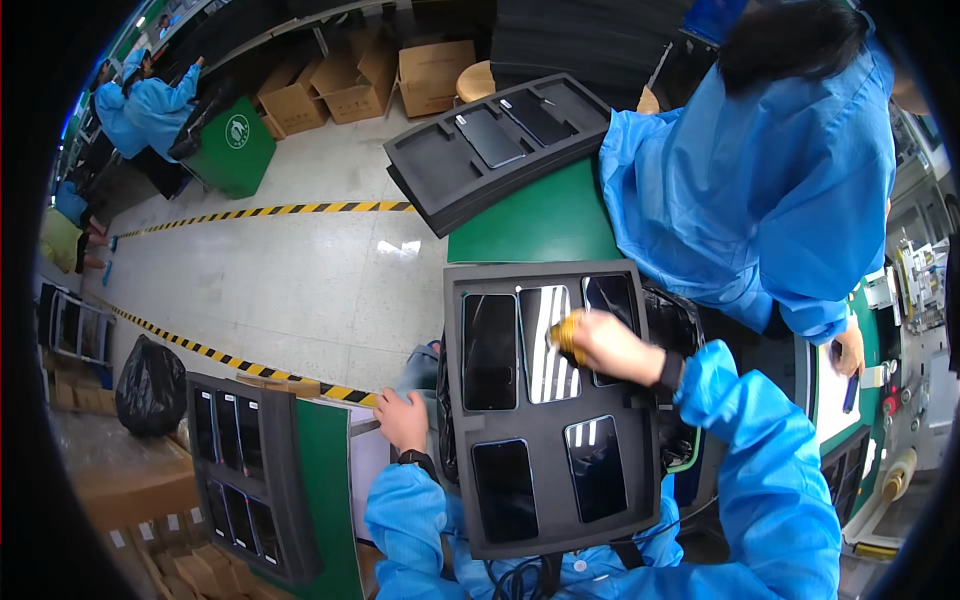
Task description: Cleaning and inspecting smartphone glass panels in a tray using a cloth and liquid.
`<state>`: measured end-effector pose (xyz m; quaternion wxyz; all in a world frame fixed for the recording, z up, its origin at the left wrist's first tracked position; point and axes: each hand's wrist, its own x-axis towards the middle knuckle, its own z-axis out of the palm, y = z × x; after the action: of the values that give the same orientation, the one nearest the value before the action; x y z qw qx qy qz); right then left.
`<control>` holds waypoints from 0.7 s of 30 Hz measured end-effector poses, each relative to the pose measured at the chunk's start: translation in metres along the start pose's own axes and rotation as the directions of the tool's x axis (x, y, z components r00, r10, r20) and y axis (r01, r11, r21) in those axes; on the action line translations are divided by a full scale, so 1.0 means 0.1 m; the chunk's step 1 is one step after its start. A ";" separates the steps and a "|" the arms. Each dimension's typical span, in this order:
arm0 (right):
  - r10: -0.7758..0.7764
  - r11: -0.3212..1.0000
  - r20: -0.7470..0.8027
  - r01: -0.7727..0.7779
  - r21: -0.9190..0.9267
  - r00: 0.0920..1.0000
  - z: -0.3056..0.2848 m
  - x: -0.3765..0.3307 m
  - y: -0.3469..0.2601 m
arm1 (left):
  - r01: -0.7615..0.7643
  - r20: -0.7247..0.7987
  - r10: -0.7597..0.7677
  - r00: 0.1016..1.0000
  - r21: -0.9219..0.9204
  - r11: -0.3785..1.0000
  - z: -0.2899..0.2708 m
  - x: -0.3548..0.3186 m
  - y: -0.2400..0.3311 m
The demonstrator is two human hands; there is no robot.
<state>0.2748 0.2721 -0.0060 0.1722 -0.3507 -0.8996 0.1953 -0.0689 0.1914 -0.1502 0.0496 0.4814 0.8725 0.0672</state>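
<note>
A dark foam tray (455, 420) lies across my lap with several smartphones in its slots. My right hand (610, 345) is closed on a small yellow object (568, 335) whose kind I cannot make out, at the upper middle phone (545, 375). That phone's screen reflects bright stripes. Another black phone (490, 350) is to its left, and the upper right phone (608, 295) is partly hidden behind my hand. Below them are two more phones, one at the left (505, 490) and one at the right (597, 470). Left of the tray, my left hand (402, 420) holds nothing, fingers apart, near a table edge.
A second foam tray with phones (435, 190) sits on a green table (540, 215) ahead. Another phone tray (290, 480) stands at lower left. A co-worker in a blue smock (750, 190) is close on the right. Cartons (435, 75), a green bin (235, 150) and a black bag (150, 385) stand beyond.
</note>
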 end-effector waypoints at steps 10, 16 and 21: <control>0.120 0.992 -0.060 -0.122 -0.032 0.991 -0.16 -0.01 0.00 | -0.015 0.001 0.015 1.000 -0.005 1.000 0.02 0.02 0.00; 0.115 0.991 -0.216 -0.128 -0.049 0.970 -0.04 0.53 0.23 | 0.000 0.013 -0.001 1.000 0.012 1.000 0.04 0.02 0.05; -0.049 0.999 0.029 0.049 0.010 0.998 0.22 0.14 -0.25 | -0.038 -0.025 0.037 0.999 -0.018 0.999 0.03 0.02 0.02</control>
<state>0.2415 0.2596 -0.0107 0.1653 -0.3246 -0.9094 0.2005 -0.0675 0.1944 -0.1525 0.0420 0.4962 0.8633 0.0822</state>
